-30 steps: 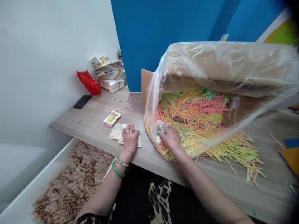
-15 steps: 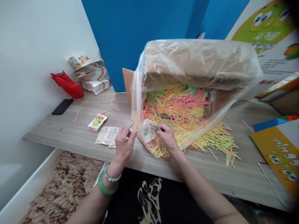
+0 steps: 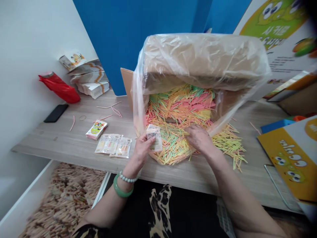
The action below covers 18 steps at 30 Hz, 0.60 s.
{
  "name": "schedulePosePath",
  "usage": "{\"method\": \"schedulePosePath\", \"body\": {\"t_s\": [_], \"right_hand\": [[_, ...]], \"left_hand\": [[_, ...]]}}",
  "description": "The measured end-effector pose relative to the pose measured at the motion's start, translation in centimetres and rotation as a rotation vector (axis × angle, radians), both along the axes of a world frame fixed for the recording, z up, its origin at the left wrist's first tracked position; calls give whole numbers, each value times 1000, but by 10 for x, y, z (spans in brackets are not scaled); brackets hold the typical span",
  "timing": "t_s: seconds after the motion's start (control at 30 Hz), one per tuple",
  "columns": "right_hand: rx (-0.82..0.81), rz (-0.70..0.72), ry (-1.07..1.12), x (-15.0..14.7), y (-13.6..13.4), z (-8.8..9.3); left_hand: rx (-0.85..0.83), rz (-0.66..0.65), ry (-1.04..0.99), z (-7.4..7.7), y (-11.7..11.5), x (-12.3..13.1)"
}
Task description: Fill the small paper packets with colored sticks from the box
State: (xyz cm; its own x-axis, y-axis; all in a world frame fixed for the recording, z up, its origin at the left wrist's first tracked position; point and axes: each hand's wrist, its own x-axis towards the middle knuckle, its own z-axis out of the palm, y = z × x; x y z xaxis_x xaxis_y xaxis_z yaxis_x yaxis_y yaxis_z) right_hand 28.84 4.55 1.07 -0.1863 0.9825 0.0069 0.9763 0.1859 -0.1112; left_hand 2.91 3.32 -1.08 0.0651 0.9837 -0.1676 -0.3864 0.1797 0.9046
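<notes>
My left hand [image 3: 142, 147] pinches a small clear plastic packet [image 3: 154, 138] upright at the mouth of a plastic-lined cardboard box [image 3: 198, 62] lying on its side. Thin coloured sticks [image 3: 183, 112] in pink, yellow, orange and green spill out of the box onto the wooden table [image 3: 74, 148]. My right hand [image 3: 199, 138] lies palm down on the sticks with its fingers curled into the pile. Two flat filled packets [image 3: 114, 145] lie on the table to the left of my left hand, with a small printed packet stack [image 3: 96, 129] beyond them.
At the far left are a red bag [image 3: 59, 87], a black phone [image 3: 55, 113] and a stack of printed paper packs [image 3: 90, 81]. Yellow and blue printed boxes [image 3: 292, 155] sit at the right edge. Below the table on the left, a white bin [image 3: 61, 198] holds brownish sticks.
The small packet passed from my right hand to my left hand. My right hand moved right into the stick pile. The view shifted slightly left.
</notes>
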Motion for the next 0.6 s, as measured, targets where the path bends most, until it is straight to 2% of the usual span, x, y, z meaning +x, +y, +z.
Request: {"method": "schedulePosePath", "body": {"t_s": [0.17,0.27,0.4,0.6], "right_hand": [[-118,140,-96,-17,-5,5],[-93,210,-94,-32,-13,2],[-67,374,-69,-51,-18,-7],[-52,350,-183,-56,5,-18]], "left_hand": [[-66,2,11,-2,-4,-3],[-61,47,14,-2,-3,-8],[-48,90,-33,1,-1,-11],[-41,75,-40,6,-3,-11]]}}
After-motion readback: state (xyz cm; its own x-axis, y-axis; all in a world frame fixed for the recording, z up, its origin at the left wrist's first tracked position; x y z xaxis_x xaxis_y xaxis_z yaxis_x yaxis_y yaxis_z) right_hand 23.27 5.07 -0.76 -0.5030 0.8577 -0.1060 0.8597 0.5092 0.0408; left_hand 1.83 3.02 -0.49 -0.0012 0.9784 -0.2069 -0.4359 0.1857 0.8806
